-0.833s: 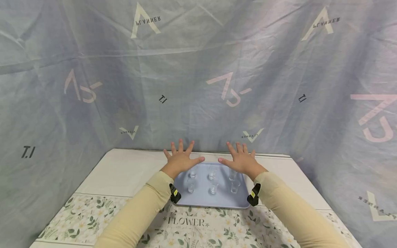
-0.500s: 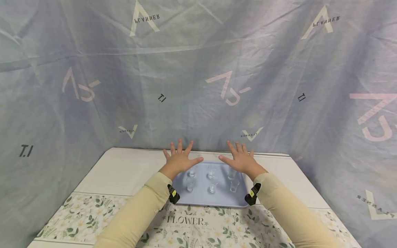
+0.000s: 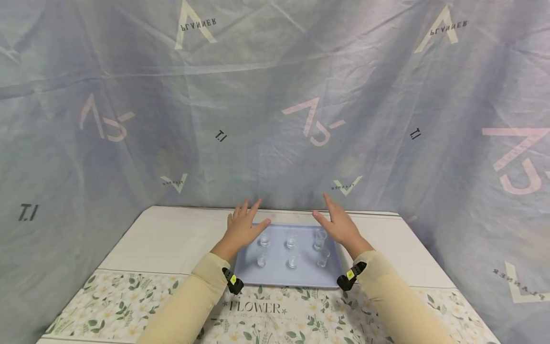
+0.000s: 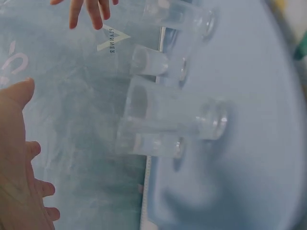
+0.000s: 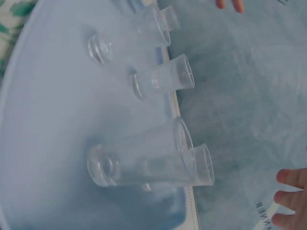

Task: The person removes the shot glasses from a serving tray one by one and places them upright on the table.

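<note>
On a pale blue tray (image 3: 275, 278) stand several small clear glasses, upright in two rows. One glass of the near row (image 3: 292, 258) is at the middle, with another near glass (image 3: 323, 258) to its right. My left hand (image 3: 240, 232) is held over the tray's far left corner, its fingers extended and its thumb apart. Over the far right corner is my right hand (image 3: 341, 226), palm turned inward. Neither hand holds anything. In the left wrist view, a large-looking glass (image 4: 172, 108) stands beside my left hand (image 4: 14, 153). The right wrist view shows only fingertips (image 5: 288, 197) of the right hand.
A white table (image 3: 172, 239) carries the tray, with a floral cloth strip (image 3: 129, 301) along its front. Grey-blue printed curtains (image 3: 266, 143) hang behind the table and at both sides. Each sleeve cuff bears a black wrist strap, such as the left strap (image 3: 233, 281).
Both hands have turned from palms down with spread fingers to palms facing inward, and moved slightly apart. The glasses and tray stay in place; the head view has shifted a little.
</note>
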### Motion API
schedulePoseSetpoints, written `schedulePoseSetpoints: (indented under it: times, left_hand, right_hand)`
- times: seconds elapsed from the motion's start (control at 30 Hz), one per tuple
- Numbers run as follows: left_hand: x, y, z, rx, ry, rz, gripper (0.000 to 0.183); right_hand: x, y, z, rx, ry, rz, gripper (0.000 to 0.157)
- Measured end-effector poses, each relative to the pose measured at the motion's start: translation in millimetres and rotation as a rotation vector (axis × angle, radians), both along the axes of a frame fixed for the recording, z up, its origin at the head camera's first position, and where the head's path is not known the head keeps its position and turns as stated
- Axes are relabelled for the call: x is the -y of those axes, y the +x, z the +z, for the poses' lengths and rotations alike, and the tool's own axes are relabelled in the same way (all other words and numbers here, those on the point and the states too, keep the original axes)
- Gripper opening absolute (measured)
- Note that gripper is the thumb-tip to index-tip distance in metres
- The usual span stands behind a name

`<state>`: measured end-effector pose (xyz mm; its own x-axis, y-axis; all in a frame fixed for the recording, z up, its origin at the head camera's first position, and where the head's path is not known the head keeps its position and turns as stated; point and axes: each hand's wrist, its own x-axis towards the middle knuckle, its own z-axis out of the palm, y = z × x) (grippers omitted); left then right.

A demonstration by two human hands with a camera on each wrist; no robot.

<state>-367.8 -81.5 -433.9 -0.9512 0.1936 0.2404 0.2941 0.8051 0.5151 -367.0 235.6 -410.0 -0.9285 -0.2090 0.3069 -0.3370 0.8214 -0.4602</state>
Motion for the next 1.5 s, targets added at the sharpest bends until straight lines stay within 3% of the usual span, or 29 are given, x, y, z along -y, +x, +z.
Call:
schedulePoseSetpoints:
  times: [0.17,0.47,0.73,0.9,1.03,1.2,1.37,1.5]
  left_hand:
    - [7,3.6,-11.0,-0.029,0.077,-0.020,0.077]
    - [16,10.2,-26.8,0.047,0.123,-0.011,0.079]
    - [23,9.0,-40.5,0.127,0.126,0.017,0.084]
    - [24,9.1,-45.5,0.156,0.076,0.035,0.084]
    - [24,9.2,-51.2,0.154,0.023,0.068,0.081]
    - [25,3.3,-68.0,0.218,-0.016,0.091,0.080]
    - [25,1.6,-75.8,0.239,-0.015,0.091,0.084]
    - [25,6.0,-68.6,0.283,-0.044,0.106,0.091]
  right_hand:
    - [-2,0.6,-9.9,-0.019,-0.122,-0.029,0.086]
    - [-7,-0.6,-33.3,0.037,-0.316,-0.085,0.089]
    - [-7,1.0,-51.8,0.097,-0.545,-0.060,0.088]
    - [-7,4.8,-60.6,0.132,-0.647,-0.014,0.091]
    - [-6,11.3,-60.8,0.167,-0.703,0.001,0.091]
    - [2,25.7,-51.0,0.216,-0.732,0.008,0.090]
    - [-3,11.4,-72.3,0.172,-0.723,0.022,0.090]
    - [-4,5.3,-76.0,0.159,-0.714,0.024,0.091]
